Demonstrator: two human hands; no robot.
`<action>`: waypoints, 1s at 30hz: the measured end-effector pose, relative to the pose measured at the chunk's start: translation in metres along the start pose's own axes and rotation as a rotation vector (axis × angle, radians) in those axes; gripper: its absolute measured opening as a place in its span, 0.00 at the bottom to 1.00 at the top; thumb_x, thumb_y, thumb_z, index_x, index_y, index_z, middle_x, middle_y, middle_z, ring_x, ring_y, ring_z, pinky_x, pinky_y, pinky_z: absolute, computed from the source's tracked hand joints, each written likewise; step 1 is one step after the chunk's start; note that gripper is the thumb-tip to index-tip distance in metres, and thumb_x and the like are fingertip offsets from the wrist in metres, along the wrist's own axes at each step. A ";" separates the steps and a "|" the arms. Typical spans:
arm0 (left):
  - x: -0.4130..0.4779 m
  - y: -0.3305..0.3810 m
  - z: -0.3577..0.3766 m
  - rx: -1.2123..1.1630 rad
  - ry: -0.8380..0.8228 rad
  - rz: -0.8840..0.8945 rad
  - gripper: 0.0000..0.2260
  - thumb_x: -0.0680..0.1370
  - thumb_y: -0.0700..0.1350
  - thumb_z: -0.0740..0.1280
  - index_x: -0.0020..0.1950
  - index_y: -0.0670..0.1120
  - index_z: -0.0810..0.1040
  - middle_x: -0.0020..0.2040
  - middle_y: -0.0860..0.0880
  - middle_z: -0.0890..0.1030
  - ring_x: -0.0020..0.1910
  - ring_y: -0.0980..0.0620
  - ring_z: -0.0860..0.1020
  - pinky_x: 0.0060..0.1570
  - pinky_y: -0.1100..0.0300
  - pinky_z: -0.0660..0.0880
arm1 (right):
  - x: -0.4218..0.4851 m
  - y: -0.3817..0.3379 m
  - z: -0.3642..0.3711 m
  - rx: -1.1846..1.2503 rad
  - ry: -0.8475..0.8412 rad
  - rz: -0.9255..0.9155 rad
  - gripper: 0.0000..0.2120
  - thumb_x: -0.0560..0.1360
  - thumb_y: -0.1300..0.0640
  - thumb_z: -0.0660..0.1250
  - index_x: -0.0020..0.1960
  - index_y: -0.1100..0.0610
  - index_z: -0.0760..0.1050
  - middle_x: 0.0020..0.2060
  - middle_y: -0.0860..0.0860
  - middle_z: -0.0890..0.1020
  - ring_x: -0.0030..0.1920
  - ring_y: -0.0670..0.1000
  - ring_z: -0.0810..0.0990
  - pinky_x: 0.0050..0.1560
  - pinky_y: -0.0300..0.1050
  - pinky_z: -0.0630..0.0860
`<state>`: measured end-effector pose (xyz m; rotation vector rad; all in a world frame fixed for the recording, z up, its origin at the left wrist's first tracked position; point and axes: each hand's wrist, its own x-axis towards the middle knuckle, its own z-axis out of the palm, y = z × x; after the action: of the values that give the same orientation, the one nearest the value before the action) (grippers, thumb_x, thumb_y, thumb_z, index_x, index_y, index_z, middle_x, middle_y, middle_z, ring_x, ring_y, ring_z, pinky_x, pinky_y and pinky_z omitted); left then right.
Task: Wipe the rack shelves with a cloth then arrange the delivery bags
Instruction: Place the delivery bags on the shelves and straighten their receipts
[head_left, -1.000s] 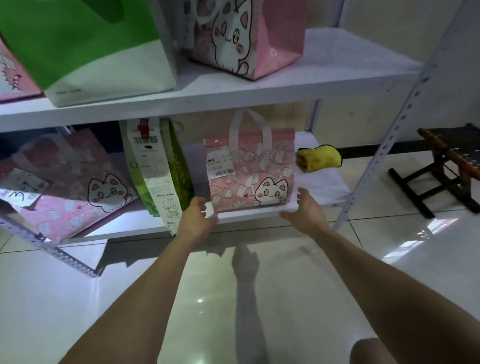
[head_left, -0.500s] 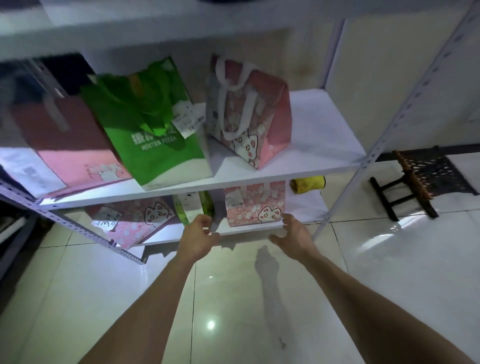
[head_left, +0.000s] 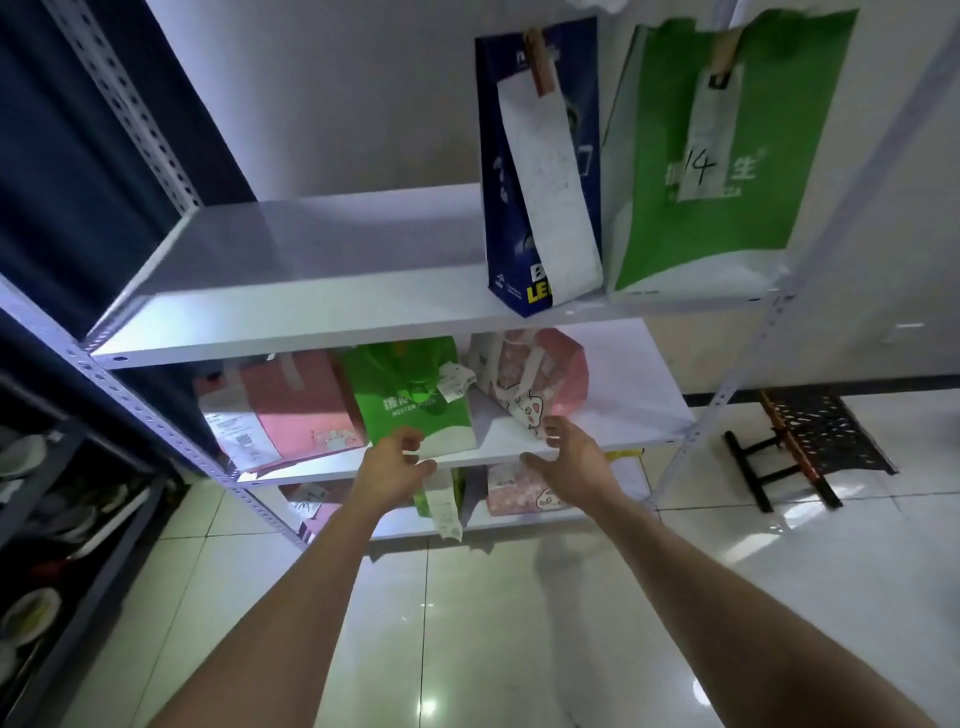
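Left hand: the left hand (head_left: 396, 464) is out in front of the middle shelf (head_left: 631, 364), fingers loosely curled and apart, holding nothing, just at the lower edge of the green pizza bag (head_left: 410, 400).
Right hand: the right hand (head_left: 569, 451) reaches in beside it, fingers spread wide and empty, tips close under the pink cat bag (head_left: 530, 387); whether they touch it I cannot tell.
Step in hand: arranging, by my reading. No cloth in either hand, and both hands are closing on the bags of the middle shelf.
Middle shelf bags: the green pizza bag stands upright with a receipt at its top corner; the pink cat bag leans just right of it; a pink bag with a paper slip (head_left: 280, 410) lies tilted at the left.
Upper shelf: the blue bag with a long receipt (head_left: 540, 166) and the green bag marked 14 (head_left: 711, 156) stand side by side at the right; the left stretch of the upper shelf (head_left: 291, 270) is bare.
Bottom shelf: another pink cat bag (head_left: 519, 493) shows below the right wrist, and a yellow cloth (head_left: 623, 455) just peeks out at the right.
Next move: likely a two-handed grip on the leaning pink cat bag or its green neighbour, to square it up.
Beyond the rack: a dark folding stool (head_left: 810, 441) lies on the tiled floor to the right.
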<state>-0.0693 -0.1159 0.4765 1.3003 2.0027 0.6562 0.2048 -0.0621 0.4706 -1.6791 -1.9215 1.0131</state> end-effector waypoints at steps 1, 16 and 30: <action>-0.002 0.008 -0.012 -0.008 0.001 0.017 0.22 0.77 0.42 0.78 0.70 0.44 0.79 0.64 0.46 0.83 0.58 0.46 0.84 0.63 0.47 0.81 | -0.001 -0.015 -0.009 0.006 0.023 -0.018 0.34 0.77 0.46 0.75 0.77 0.57 0.69 0.69 0.55 0.79 0.67 0.54 0.79 0.67 0.50 0.76; 0.044 0.197 -0.065 -0.033 0.190 0.377 0.16 0.79 0.59 0.75 0.61 0.50 0.82 0.52 0.56 0.84 0.48 0.60 0.83 0.51 0.58 0.80 | 0.048 -0.118 -0.136 0.057 0.307 -0.206 0.27 0.78 0.47 0.75 0.73 0.54 0.73 0.64 0.49 0.81 0.57 0.46 0.80 0.52 0.40 0.77; 0.077 0.209 -0.097 0.104 0.468 0.362 0.05 0.87 0.48 0.64 0.53 0.49 0.72 0.45 0.47 0.85 0.42 0.43 0.83 0.42 0.46 0.82 | 0.084 -0.151 -0.142 -0.046 0.416 -0.304 0.33 0.77 0.46 0.75 0.76 0.55 0.66 0.70 0.51 0.72 0.66 0.52 0.75 0.69 0.53 0.76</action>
<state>-0.0401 0.0297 0.6690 1.7179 2.2018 1.1238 0.1849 0.0534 0.6612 -1.4240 -1.8488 0.4643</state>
